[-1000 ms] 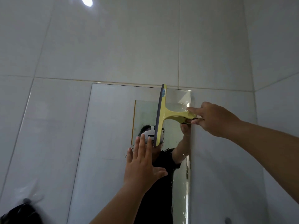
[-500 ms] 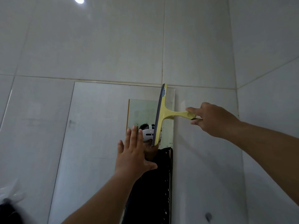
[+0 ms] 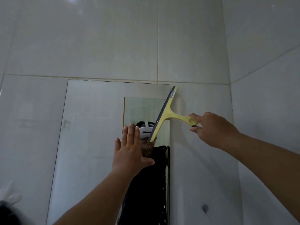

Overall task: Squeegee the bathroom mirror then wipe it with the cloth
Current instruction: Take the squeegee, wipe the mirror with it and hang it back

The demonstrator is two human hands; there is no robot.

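The yellow squeegee point(image 3: 167, 113) is gripped by its handle end in the right hand point(image 3: 211, 127), fingers closed around it. The blade is tilted, its top end past the right edge of the mirror point(image 3: 94, 127), its lower end on the glass. The left hand point(image 3: 129, 153) is held flat and open, fingers spread, against the mirror beside the blade's lower end. White wall tiles point(image 3: 113, 38) surround the mirror.
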